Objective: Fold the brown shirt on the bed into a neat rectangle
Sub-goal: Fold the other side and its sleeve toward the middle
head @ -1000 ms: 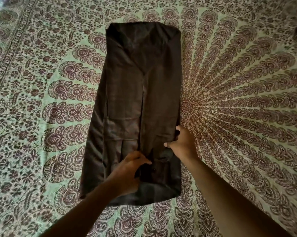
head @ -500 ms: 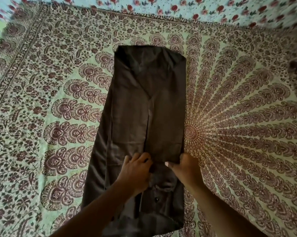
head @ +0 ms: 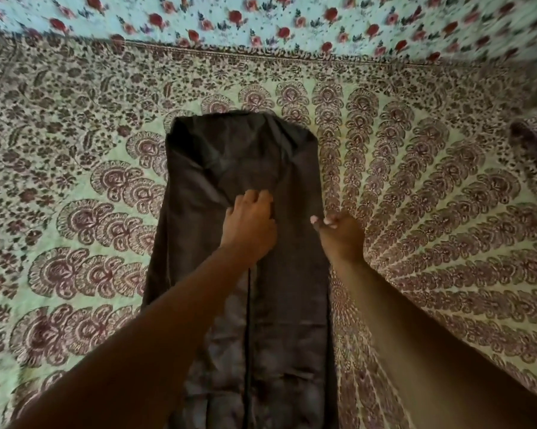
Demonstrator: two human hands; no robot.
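The brown shirt [head: 239, 156] lies on the bed as a long narrow strip, its sides folded in and meeting along a centre seam. The collar end is far from me and the hem end runs out of view at the bottom. My left hand [head: 250, 224] rests on the middle of the strip, fingers bent, fingertips pressing the fabric beside the seam. At the strip's right edge, my right hand [head: 341, 232] has its fingers curled in on the fabric edge. Both forearms cross the lower part of the shirt.
The bed is covered with a green and maroon mandala-print sheet [head: 431, 212]. A light blue cloth with red flowers [head: 261, 20] runs along the far side. A dark patterned fold or cushion [head: 533, 150] sits at the right edge.
Both hands have slid up the shirt from near the hem to its middle. The view has tilted up, so the far floral cloth now shows.
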